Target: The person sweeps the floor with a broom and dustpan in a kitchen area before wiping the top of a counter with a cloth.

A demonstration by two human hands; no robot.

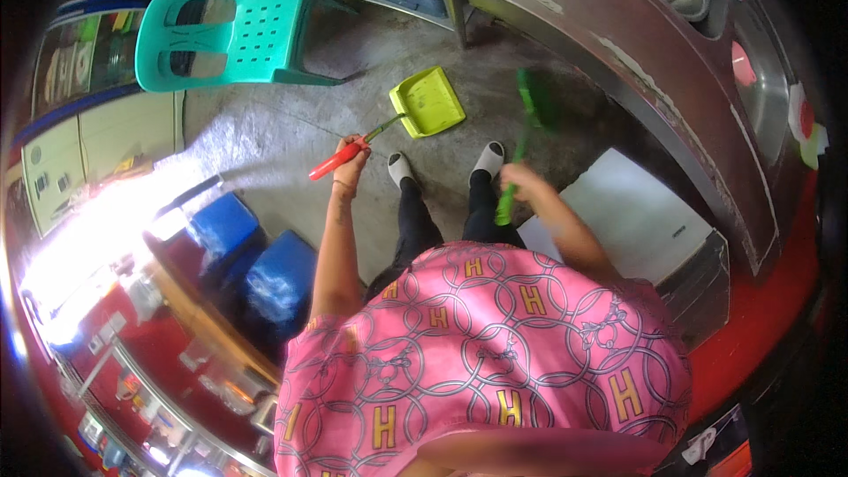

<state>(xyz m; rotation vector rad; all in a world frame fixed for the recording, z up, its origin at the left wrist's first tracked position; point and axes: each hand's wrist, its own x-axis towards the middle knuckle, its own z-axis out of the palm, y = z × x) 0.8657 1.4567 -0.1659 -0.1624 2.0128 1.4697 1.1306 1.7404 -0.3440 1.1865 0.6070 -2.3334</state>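
My left hand (351,162) grips the red handle (333,162) of a long-handled dustpan. Its yellow-green pan (429,103) lies on the concrete floor ahead of my feet, with dark smudges inside. In my right hand (520,182) is the green handle (507,204) of a broom. The broom's green head (535,103) is blurred and stands to the right of the pan, apart from it. Whether its bristles touch the floor is hard to tell.
A turquoise plastic chair (262,33) stands ahead on the left. A worn metal counter (636,46) with a sink (762,106) runs along the right. Blue stools (281,271) are at my left, and a white-topped box-like unit (629,212) is at my right. Cabinets (126,126) line the far left.
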